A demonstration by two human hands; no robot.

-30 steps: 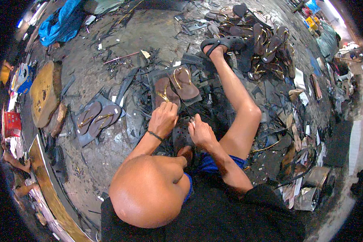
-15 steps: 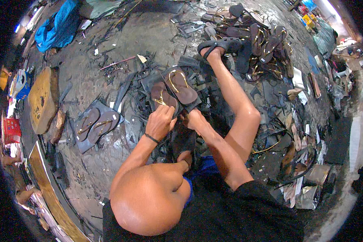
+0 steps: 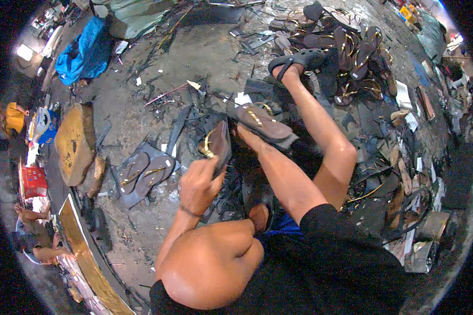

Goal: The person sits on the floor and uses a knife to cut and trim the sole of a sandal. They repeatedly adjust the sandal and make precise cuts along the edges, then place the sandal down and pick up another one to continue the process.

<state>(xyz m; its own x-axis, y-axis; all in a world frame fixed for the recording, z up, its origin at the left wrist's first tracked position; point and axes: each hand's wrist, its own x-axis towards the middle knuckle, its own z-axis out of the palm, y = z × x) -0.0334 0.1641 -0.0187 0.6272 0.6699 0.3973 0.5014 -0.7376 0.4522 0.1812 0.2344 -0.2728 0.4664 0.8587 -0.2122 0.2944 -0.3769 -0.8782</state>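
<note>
Pointing away: upright brown sandal point(image 3: 218, 143)

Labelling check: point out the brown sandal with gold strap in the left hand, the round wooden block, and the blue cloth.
brown sandal with gold strap point(image 3: 217, 140), head view, on its sole.
round wooden block point(image 3: 74, 143), head view, on its flat top.
blue cloth point(image 3: 85, 53), head view, on its crumpled middle.

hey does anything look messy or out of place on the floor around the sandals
Yes. Dark offcuts and strips lie scattered over the grey floor, with no tidy pile. The left hand has one brown sandal tipped up on edge, while the right hand reaches to another sandal lying flat.
</note>
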